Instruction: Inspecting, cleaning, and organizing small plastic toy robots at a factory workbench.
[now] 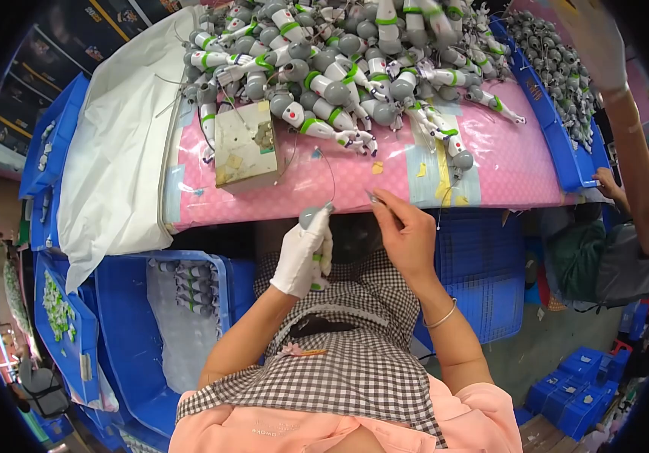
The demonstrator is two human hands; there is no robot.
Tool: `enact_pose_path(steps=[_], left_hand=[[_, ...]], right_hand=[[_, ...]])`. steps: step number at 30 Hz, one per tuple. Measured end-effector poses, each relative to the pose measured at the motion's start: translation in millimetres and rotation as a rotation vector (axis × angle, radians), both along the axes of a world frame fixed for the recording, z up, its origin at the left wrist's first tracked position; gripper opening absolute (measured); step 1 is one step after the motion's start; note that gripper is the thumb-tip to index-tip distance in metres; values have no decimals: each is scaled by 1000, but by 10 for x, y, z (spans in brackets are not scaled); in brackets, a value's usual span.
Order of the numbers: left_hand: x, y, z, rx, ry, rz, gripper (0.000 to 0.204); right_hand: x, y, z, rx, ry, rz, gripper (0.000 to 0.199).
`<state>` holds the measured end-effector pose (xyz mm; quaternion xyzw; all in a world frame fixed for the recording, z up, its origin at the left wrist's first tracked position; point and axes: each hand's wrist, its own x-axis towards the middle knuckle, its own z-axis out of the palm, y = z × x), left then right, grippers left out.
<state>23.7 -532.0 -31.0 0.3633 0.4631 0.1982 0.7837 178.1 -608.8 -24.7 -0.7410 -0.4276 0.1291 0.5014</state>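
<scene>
My left hand (302, 253), in a white glove, grips a small toy figure (314, 226) with a grey round head and white-green body, held upright just below the table edge. My right hand (407, 230), bare with a thin bracelet, pinches a small slender tool (373, 198) near the toy's head. A thin wire arcs from the toy up over the pink table cover (491, 170). A big heap of the same grey, white and green toy figures (339, 68) lies on the far part of the table.
A small beige block (245, 143) sits on the pink cover left of my hands. White cloth (124, 143) drapes the table's left end. Blue crates (132, 332) stand at my left, one with finished figures. Another person's arm (630, 128) reaches over a blue tray (559, 128) of grey parts at right.
</scene>
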Motion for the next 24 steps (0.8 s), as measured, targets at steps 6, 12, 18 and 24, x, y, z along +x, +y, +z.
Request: enact_pose_path(steps=[6,12,18,24], left_hand=[[54,119,145,-199,-119,-15,65],[-26,86,61,47,-286,221,34],[-74,228,216,338,-169,269,37],[-92,323,255,394,-87,386,34]], right_hand=[[224,96,130,23,-26,-19,25],[229,699,-288,192,-509,18,28],[169,1336,-547,-23,-784,-254,34],[285,1255,35,-246,-638,6,53]])
